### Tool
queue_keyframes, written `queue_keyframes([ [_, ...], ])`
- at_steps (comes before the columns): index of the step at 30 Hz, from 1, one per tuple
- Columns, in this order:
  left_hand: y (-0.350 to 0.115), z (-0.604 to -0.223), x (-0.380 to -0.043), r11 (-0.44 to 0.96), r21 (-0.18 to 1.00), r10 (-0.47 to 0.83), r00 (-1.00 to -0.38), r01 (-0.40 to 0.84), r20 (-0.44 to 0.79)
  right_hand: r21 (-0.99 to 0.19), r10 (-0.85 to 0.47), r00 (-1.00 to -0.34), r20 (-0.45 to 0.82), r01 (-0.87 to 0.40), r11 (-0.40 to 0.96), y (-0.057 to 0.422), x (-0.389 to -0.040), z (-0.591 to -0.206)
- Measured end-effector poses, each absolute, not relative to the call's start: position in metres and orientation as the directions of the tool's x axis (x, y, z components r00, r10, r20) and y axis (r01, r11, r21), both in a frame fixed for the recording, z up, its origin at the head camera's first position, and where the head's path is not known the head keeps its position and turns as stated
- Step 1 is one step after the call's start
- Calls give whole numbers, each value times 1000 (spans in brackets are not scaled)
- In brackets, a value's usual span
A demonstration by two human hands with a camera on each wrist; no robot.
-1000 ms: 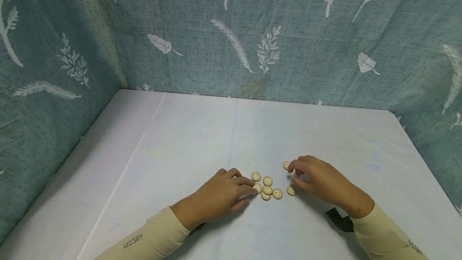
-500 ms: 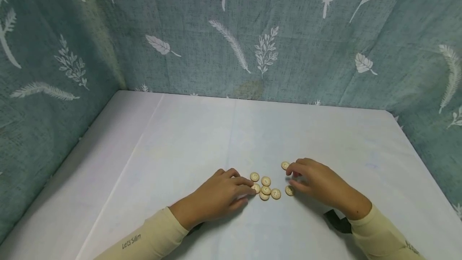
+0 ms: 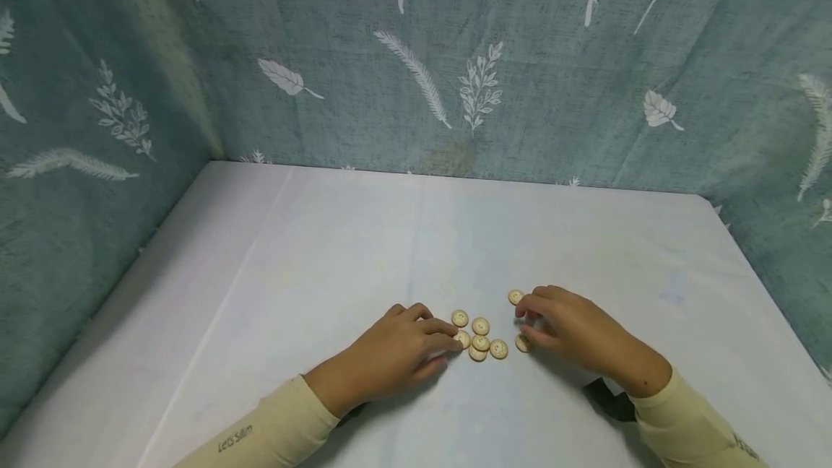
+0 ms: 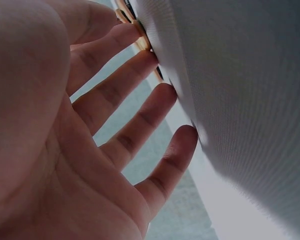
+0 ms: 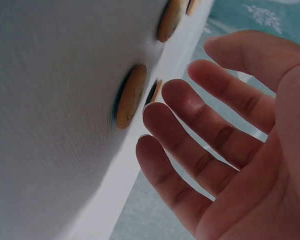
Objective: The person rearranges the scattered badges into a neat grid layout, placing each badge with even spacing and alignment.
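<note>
Several round, light wooden buttons lie on the white table in the head view. Left of the cluster, my left hand [image 3: 399, 349] rests with extended fingers, its fingertips on the leftmost button [image 3: 462, 339]. In the left wrist view its fingers [image 4: 157, 165] are spread, and the fingertips meet the cloth and a button edge [image 4: 141, 36]. One button [image 3: 480, 343] overlaps another [image 3: 477, 354] in the cluster. My right hand [image 3: 575, 327] hovers with relaxed fingers beside a far button [image 3: 515, 297] and a nearer button [image 3: 522, 343]. Nothing shows in its grasp in the right wrist view.
The white cloth-covered table [image 3: 325, 237] spreads around both hands. Green-blue fabric with white leaf prints [image 3: 364, 114] hangs along the back and sides. A dark band [image 3: 611, 401] shows under the right wrist.
My right hand has shifted slightly, and its thumb overlaps the nearer button more. The left hand and the buttons keep their places, while the head view sways a little.
</note>
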State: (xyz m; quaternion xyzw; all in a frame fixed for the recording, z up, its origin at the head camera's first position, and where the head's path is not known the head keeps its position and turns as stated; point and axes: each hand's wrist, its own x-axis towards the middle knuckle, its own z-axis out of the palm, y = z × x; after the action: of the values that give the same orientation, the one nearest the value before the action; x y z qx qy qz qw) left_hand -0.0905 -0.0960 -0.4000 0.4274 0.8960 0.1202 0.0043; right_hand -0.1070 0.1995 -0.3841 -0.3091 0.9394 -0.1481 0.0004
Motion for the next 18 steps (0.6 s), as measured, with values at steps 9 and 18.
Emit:
queue_keyframes([
  [9,-94,-397,-92,605,208,769,-632,769,99,-341,-583,-804,118,-584,736,208,-107,-380],
  [18,-93,-402,-90,599,226,766,-632,768,117,-366,-597,-802,25,-563,741,209,-108,-381],
])
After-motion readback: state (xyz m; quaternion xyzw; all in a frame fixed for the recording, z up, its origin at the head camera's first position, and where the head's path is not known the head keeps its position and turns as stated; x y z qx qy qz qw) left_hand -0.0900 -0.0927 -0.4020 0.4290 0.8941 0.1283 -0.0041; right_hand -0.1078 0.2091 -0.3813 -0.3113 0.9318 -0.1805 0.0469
